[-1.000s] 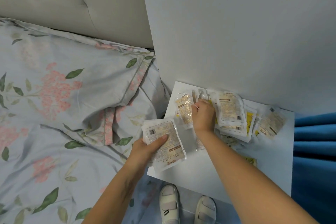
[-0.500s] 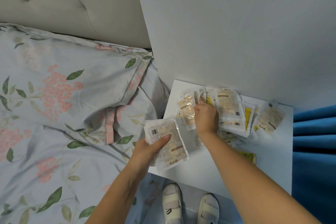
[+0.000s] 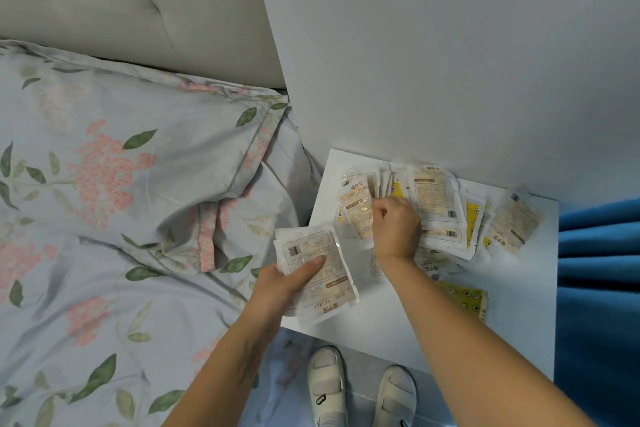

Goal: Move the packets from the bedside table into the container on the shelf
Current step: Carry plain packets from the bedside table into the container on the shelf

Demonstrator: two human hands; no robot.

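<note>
White bedside table (image 3: pixel 398 322) carries a loose, overlapping heap of packets (image 3: pixel 438 204) along its far edge against the wall, with one packet (image 3: pixel 516 222) lying apart at the right and a yellow packet (image 3: pixel 464 298) nearer the front. Left hand (image 3: pixel 280 282) holds a gathered stack of packets (image 3: pixel 318 270) over the table's left front corner, thumb pressed across the top face, fingers curled beneath. Right hand (image 3: pixel 394 222) rests on the heap with fingers curled, pinching the edge of a beige packet (image 3: pixel 358 211) at the heap's left side. Container and shelf are not in view.

Assessment: collection is part done; most packets remain on the table. To perform the pick well, the pinched packet should be lifted clear of its neighbours rather than dragged, since the film wrappers appear slippery and the heap sits close to the table's left edge beside the bed (image 3: pixel 121 218). It should be laid flat and square onto the stack, under the thumb. The stack looks near a one-hand limit.
</note>
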